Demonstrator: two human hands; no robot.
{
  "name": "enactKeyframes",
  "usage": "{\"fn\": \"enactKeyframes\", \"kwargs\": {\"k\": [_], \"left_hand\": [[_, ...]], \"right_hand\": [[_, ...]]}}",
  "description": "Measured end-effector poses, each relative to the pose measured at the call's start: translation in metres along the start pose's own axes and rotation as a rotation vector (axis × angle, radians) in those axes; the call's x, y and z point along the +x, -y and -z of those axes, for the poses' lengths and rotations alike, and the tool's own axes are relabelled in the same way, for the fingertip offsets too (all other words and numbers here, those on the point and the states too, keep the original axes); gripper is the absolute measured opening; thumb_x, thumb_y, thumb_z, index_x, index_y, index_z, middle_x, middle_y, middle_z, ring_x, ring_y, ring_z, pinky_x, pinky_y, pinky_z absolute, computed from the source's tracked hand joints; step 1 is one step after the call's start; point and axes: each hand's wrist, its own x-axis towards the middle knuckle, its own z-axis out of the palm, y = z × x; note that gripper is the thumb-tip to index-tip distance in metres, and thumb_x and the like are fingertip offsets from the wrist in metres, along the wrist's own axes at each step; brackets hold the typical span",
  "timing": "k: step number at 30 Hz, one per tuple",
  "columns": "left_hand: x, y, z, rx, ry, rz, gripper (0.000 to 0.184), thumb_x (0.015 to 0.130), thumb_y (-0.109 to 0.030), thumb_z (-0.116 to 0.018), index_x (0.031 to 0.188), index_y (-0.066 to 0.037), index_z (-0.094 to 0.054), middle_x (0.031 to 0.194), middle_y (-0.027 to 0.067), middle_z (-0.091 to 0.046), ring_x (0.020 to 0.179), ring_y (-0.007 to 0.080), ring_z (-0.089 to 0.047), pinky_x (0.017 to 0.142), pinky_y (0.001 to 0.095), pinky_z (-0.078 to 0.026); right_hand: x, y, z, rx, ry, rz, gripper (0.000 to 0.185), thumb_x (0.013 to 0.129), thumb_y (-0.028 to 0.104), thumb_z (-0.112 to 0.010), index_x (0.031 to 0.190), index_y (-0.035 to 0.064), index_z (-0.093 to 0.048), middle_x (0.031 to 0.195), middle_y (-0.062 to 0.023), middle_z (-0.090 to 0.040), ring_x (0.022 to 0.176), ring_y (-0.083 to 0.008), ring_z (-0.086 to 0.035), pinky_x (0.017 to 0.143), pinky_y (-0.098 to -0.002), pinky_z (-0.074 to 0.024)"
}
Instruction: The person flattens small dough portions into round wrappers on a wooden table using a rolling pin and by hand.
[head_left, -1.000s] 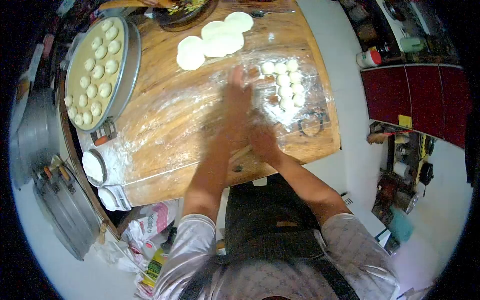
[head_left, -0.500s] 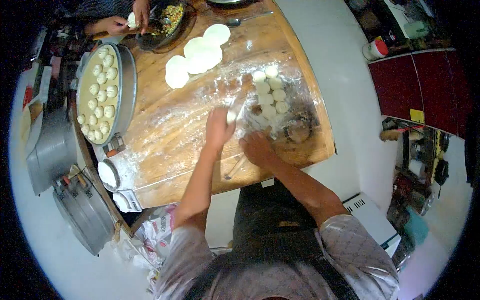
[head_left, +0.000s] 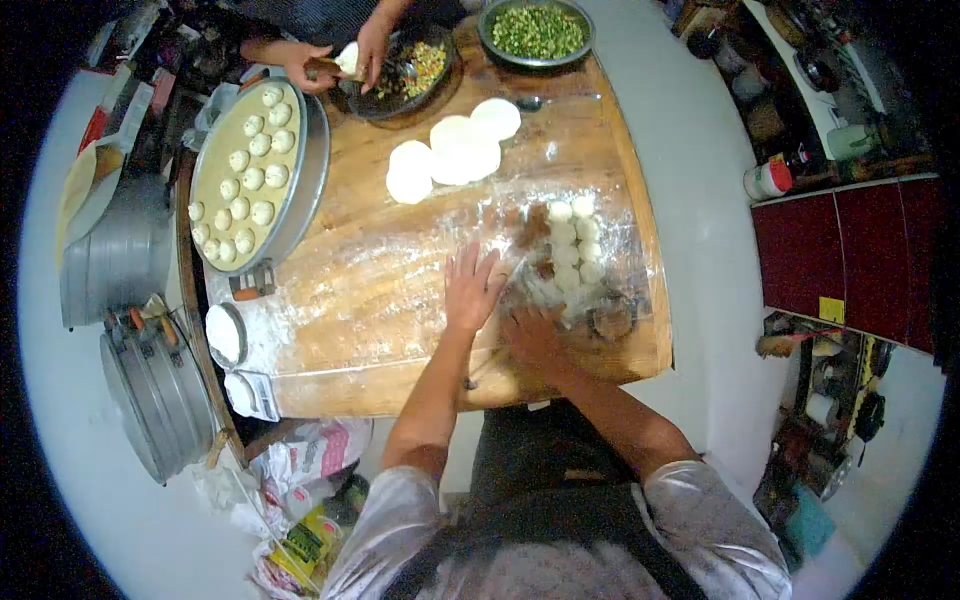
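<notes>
My left hand (head_left: 472, 290) lies palm down on the floured wooden table (head_left: 340, 330), its fingers stretched and spread. To its right, my right hand (head_left: 532, 337) rests low with its fingers reaching forward, in shadow. A thin rolling pin (head_left: 486, 372) shows partly by my right hand, its end toward the table's near edge; the rest is hard to make out. Beyond my right hand sit several round dough pieces (head_left: 564, 232) in two rows. Farther off lie several overlapping flat dough wrappers (head_left: 455, 150). Whether dough lies under my hands is hidden.
A large round tray (head_left: 285, 235) of filled buns stands left. Another person's hands (head_left: 345, 65) hold a white bun over a bowl of chopped filling (head_left: 425, 75). A bowl of green filling (head_left: 540, 35) is at the back. A flour bowl (head_left: 226, 334) and scale (head_left: 250, 395) sit at the left corner.
The view has shifted, bringing the green filling bowl into sight. My left hand has gone from curled beside a white dough piece to flat and spread. My right hand's fingers have stretched forward.
</notes>
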Motion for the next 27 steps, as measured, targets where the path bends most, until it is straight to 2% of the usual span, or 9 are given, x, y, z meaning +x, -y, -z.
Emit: {"fn": "enactKeyframes", "kwargs": {"k": [2,4,6,12,16,19,22,24,27], "left_hand": [[-0.014,0.014,-0.015,-0.605,-0.13,0.253,0.047,0.093,-0.034,-0.068,0.133,-0.011,-0.066,0.142,0.0222,-0.057,0.137,0.0412,-0.048,0.117,0.0546,-0.031],[-0.018,-0.009,0.011,-0.016,0.396,0.322,0.028,0.093,-0.025,-0.063,0.111,-0.006,-0.073,0.12,0.0216,-0.067,0.113,0.0415,-0.058,0.097,0.0528,-0.046],[-0.071,0.006,-0.066,-0.315,-0.118,0.061,0.025,0.091,-0.022,-0.064,0.106,-0.006,-0.073,0.111,0.0197,-0.068,0.103,0.0413,-0.061,0.089,0.0539,-0.048],[-0.034,0.013,0.011,-0.359,0.221,0.139,0.027,0.088,-0.023,-0.07,0.111,-0.008,-0.074,0.113,0.0189,-0.068,0.105,0.0384,-0.062,0.091,0.0536,-0.048],[-0.061,0.024,-0.024,-0.135,0.06,0.085,0.037,0.082,-0.015,-0.076,0.117,-0.009,-0.066,0.118,0.0234,-0.067,0.112,0.041,-0.063,0.095,0.0541,-0.05],[-0.087,0.029,-0.016,-0.791,0.388,0.541,0.04,0.085,-0.015,-0.072,0.124,-0.009,-0.065,0.114,0.0237,-0.068,0.108,0.0418,-0.066,0.093,0.0547,-0.052],[-0.073,0.034,0.008,-0.496,0.148,0.256,0.036,0.087,-0.024,-0.071,0.119,-0.009,-0.07,0.105,0.0237,-0.071,0.097,0.0428,-0.069,0.087,0.0529,-0.055],[-0.06,0.035,-0.004,-0.451,0.286,0.188,0.034,0.087,-0.027,-0.072,0.115,-0.008,-0.073,0.103,0.0236,-0.072,0.094,0.0426,-0.07,0.085,0.0517,-0.056],[-0.061,0.045,0.001,-0.632,0.399,0.68,0.028,0.088,-0.028,-0.073,0.104,-0.006,-0.075,0.101,0.0215,-0.073,0.095,0.0412,-0.07,0.085,0.0505,-0.056]], "right_hand": [[0.006,-0.006,0.005,-0.021,0.076,-0.025,0.019,0.09,0.019,-0.057,0.101,0.0069,-0.067,0.102,-0.0143,-0.063,0.098,-0.0344,-0.061,0.089,-0.0522,-0.0455],[0.008,-0.016,0.002,-0.046,0.118,-0.041,0.021,0.092,0.019,-0.056,0.104,0.0059,-0.067,0.106,-0.0159,-0.064,0.1,-0.0351,-0.062,0.09,-0.0527,-0.0461],[0.023,-0.03,-0.01,-0.067,0.087,-0.079,0.024,0.094,0.02,-0.055,0.108,0.005,-0.068,0.109,-0.0175,-0.065,0.101,-0.0358,-0.063,0.09,-0.0533,-0.0468],[0.113,0.007,0.023,0.031,0.262,-0.437,0.031,0.097,0.022,-0.054,0.116,0.0023,-0.069,0.119,-0.0222,-0.067,0.104,-0.0374,-0.066,0.091,-0.0544,-0.0488],[0.044,-0.01,-0.003,0.232,-0.08,-0.186,0.034,0.101,0.033,-0.055,0.114,0.005,-0.071,0.098,-0.0188,-0.072,0.084,-0.0394,-0.068,0.073,-0.0513,-0.0527],[0.022,-0.016,-0.025,-0.255,0.035,-0.022,0.03,0.09,0.022,-0.063,0.114,0.0053,-0.069,0.117,-0.0174,-0.068,0.104,-0.0351,-0.066,0.085,-0.0534,-0.0488],[0.101,0.002,-0.037,0.26,-0.02,-0.6,0.022,0.098,0.022,-0.056,0.099,0.0038,-0.068,0.1,-0.019,-0.069,0.095,-0.0397,-0.066,0.079,-0.0496,-0.052],[0.112,-0.005,-0.044,0.068,0.061,-0.536,0.019,0.096,0.018,-0.057,0.101,0.0029,-0.068,0.098,-0.0197,-0.067,0.095,-0.0401,-0.065,0.079,-0.0485,-0.0522],[0.027,-0.003,-0.034,0.049,0.028,-0.3,0.017,0.093,0.015,-0.058,0.102,0.0035,-0.067,0.1,-0.0187,-0.066,0.095,-0.0379,-0.065,0.081,-0.047,-0.0518]]}}
